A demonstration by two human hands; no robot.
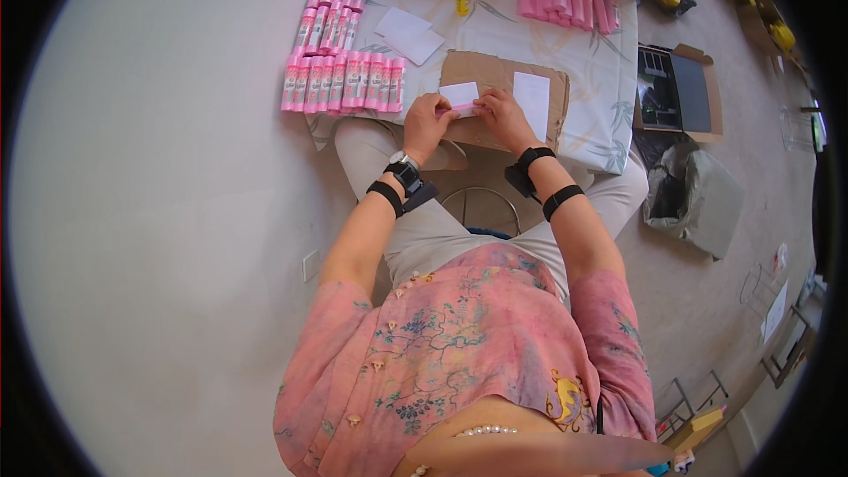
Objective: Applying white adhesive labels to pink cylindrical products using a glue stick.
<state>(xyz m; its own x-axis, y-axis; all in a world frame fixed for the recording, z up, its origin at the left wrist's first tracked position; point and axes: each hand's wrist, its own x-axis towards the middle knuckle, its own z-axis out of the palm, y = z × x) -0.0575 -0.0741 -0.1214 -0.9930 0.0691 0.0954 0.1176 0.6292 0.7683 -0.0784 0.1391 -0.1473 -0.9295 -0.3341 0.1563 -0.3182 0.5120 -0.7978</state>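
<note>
Both my hands meet over a piece of brown cardboard (552, 88) at the table's near edge. Between them is a thin pink roll (463, 108), with a small white sheet of paper (458, 93) lying against its far side. My left hand (427, 128) pinches the roll's left end, and the fingers of my right hand (505, 117) close on its right end. Whether the paper is stuck to the roll I cannot make out. On the cardboard, just right of my right hand, lies a taller white sheet stack (531, 97).
Pink rolls with printed labels (344, 82) stand in rows at the left. Plain pink rolls (565, 2) lie at the far right. A yellow bottle with a white cap (462, 0) and loose white papers (409, 34) are farther back. A grey-lined bin (698, 203) stands on the floor.
</note>
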